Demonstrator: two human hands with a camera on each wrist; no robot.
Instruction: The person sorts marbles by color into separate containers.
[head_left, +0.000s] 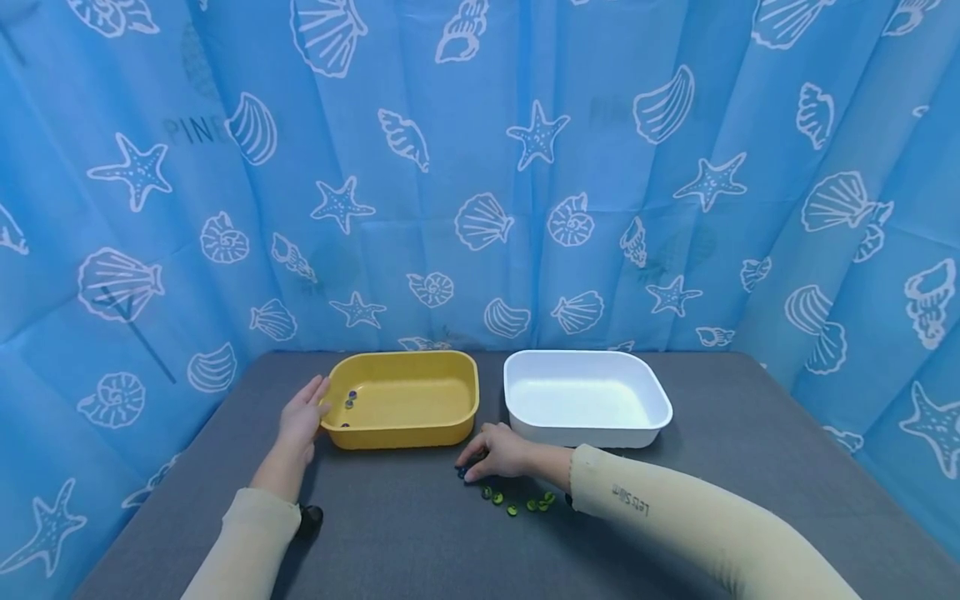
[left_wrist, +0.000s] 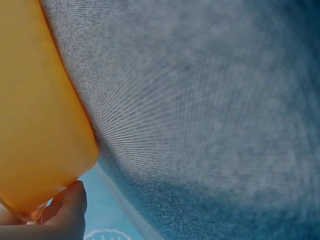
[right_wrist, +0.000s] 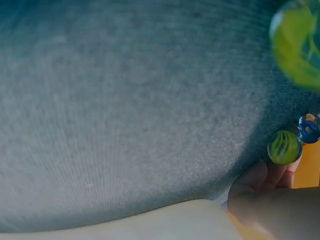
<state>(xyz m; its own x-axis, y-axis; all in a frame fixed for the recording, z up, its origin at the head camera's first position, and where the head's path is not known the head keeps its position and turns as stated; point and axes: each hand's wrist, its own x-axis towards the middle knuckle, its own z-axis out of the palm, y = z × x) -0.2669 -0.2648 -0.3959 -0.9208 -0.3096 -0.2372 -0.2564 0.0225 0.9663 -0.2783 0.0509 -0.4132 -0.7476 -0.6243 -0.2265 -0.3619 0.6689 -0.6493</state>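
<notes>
At the left end of the yellow tray (head_left: pixel 405 437), my left hand (head_left: pixel 302 414) holds the rim; the left wrist view shows fingers (left_wrist: pixel 70 210) against the tray's outer corner. A few dark blue marbles (head_left: pixel 350 400) lie inside that tray on its left side. My right hand (head_left: pixel 504 452) is down on the table just in front of the gap between the trays, its thumb and forefinger pinched about blue marbles (head_left: pixel 462 473). How many it grips is partly hidden. Several green marbles (head_left: pixel 512 510) lie loose beside and below this hand; one green marble (right_wrist: pixel 285 147) appears close to the fingers.
A white tray (head_left: pixel 588 437) stands to the right of the yellow one, near the back edge of the grey table (head_left: pixel 405 533). Behind hangs a blue curtain (head_left: pixel 450 167) with shell patterns. A small black object (head_left: pixel 311 518) shows by the left sleeve.
</notes>
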